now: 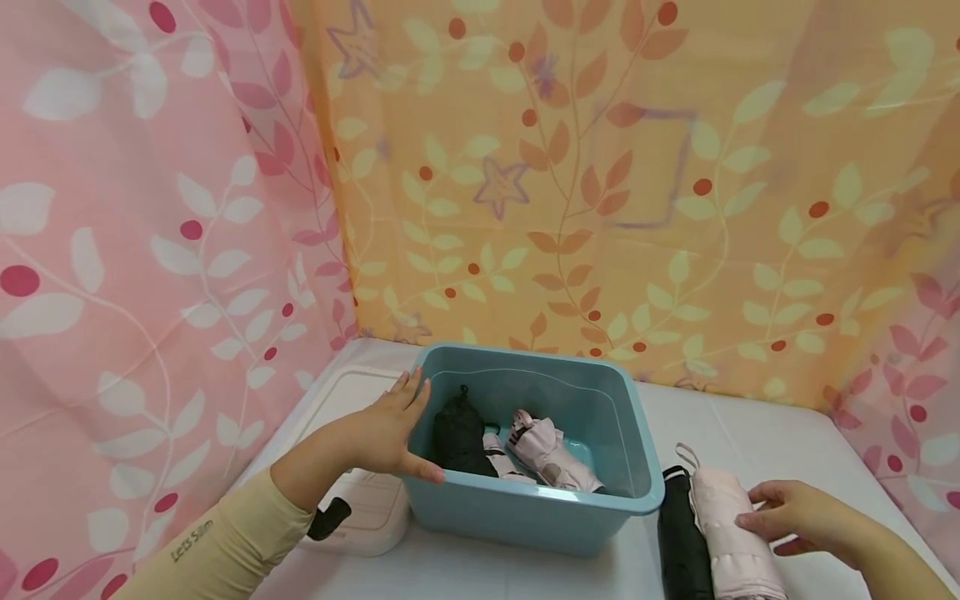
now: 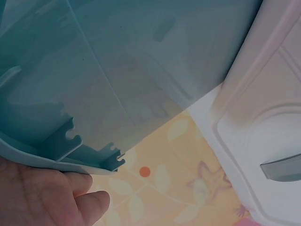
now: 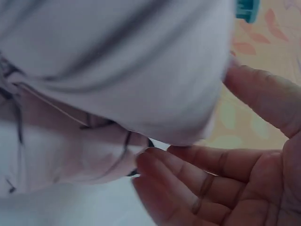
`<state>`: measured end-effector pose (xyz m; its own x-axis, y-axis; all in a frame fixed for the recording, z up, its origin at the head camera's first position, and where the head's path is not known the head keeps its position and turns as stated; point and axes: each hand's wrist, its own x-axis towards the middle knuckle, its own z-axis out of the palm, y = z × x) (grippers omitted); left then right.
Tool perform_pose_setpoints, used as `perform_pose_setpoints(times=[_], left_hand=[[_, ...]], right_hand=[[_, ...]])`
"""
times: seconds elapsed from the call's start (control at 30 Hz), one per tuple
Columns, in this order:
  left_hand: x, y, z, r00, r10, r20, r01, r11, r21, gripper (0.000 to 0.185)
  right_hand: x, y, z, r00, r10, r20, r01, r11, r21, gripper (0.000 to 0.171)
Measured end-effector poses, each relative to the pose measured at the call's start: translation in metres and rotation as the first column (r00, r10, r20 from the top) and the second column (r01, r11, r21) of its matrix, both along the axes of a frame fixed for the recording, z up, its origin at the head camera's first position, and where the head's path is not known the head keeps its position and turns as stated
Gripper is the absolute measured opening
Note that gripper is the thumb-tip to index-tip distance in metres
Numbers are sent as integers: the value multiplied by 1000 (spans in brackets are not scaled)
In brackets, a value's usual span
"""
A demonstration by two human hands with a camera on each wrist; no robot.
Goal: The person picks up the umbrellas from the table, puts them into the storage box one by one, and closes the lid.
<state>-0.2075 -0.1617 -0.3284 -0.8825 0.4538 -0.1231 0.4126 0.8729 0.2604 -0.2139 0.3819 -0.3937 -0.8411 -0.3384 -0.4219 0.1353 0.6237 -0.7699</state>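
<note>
Blue bin (image 1: 525, 508) sits in the middle of the white table (image 1: 757, 433), patterned curtains (image 1: 150, 250) hanging close behind and to both sides. A white lid (image 1: 360, 521) lies flat just left of it. The left hand (image 1: 390, 433) rests against the bin's left wall, fingers straight along the rim, thumb on the front corner. Inside lie a folded black umbrella (image 1: 459, 437) and a pale pink one (image 1: 551, 454), touching. Right of the bin, side by side on the table, are another black umbrella (image 1: 682, 533) and a pink umbrella (image 1: 731, 537); the right hand (image 1: 795, 517) touches the pink one, fingers loosely bent against its fabric.
</note>
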Motion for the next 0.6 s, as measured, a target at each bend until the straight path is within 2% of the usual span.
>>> perform_pose_setpoints(times=[0.07,0.17,0.6], left_hand=[[-1,0,-1,1000,-5,-4,5,1000,2,123],[-2,0,-3,1000,-3,-7,2,1000,-11,124],[-3,-2,-5,1000,4,-12,-5,1000,-22,126]], right_hand=[[0,-4,-5,1000,-15,7,15,1000,23,38],[-1,-10,-11,997,-68,24,66,996,61,41],[-2,-23,-19,977,-202,63,198,978,72,59]])
